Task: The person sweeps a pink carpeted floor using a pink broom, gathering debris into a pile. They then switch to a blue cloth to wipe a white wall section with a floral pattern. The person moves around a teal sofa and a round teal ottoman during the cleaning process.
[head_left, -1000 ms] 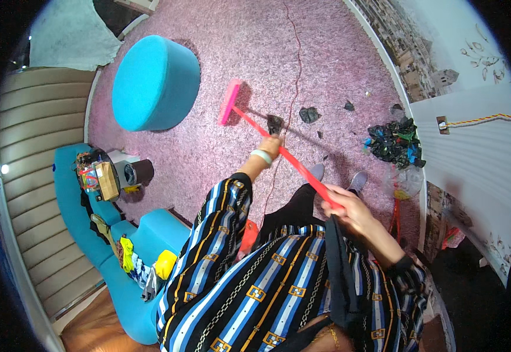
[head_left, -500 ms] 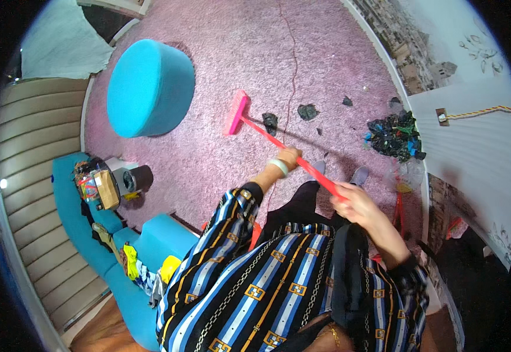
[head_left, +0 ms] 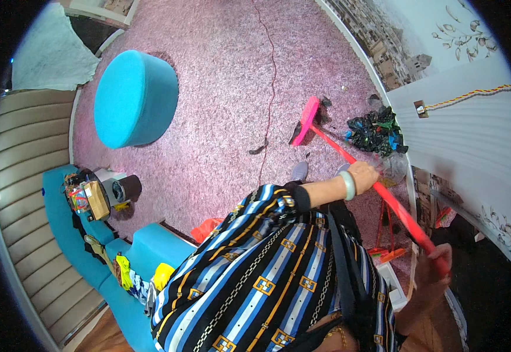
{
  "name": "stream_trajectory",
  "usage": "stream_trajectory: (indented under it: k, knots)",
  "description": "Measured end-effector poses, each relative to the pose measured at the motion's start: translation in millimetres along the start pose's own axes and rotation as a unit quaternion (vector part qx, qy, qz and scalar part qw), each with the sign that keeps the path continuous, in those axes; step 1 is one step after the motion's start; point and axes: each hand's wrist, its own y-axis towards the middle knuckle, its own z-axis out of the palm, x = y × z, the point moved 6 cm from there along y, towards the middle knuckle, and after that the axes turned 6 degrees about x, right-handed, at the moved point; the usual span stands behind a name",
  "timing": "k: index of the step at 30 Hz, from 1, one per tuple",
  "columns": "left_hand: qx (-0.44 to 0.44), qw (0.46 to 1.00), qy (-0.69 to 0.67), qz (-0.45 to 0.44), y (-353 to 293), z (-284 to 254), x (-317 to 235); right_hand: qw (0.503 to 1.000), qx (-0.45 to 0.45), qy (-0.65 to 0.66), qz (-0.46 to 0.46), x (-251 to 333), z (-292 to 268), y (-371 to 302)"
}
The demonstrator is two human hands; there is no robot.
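Both my hands are closed round the red handle of a pink broom [head_left: 307, 115]. My left hand [head_left: 362, 175], with a pale bangle at the wrist, grips the middle of the handle. Farther back, my right hand [head_left: 437, 263] holds it near its end, low at the right. The broom head rests on the pink carpet [head_left: 208, 117], with dark scraps touching or right beside it. Just right of it lies a heap of black plastic rubbish [head_left: 376, 131]. A separate dark scrap [head_left: 259, 148] lies left of the broom.
A round turquoise pouf [head_left: 135, 100] stands at the far left. A turquoise sofa [head_left: 158, 243] with clothes curves along the left, near a dark bin [head_left: 127, 189]. A thin cord [head_left: 273, 76] crosses the carpet. At right, a red long-handled dustpan [head_left: 389, 254] stands by the wall.
The broom head has swept right across the carpet toward the rubbish heap, taking dark scraps along. Both hands have moved right, the right one also back and down.
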Motion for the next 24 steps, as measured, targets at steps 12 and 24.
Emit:
stream_trajectory:
  k: [12,24]
  knots:
    - [0.006,0.974,-0.003,-0.226,-150.4,51.3,119.3,0.957,0.182,-0.19,0.121,-83.0,83.0,66.3]
    - [-0.075,0.994,-0.025,-0.079,39.8,-7.3,1.2,0.959,0.042,-0.273,0.065,38.7,-16.2,61.8]
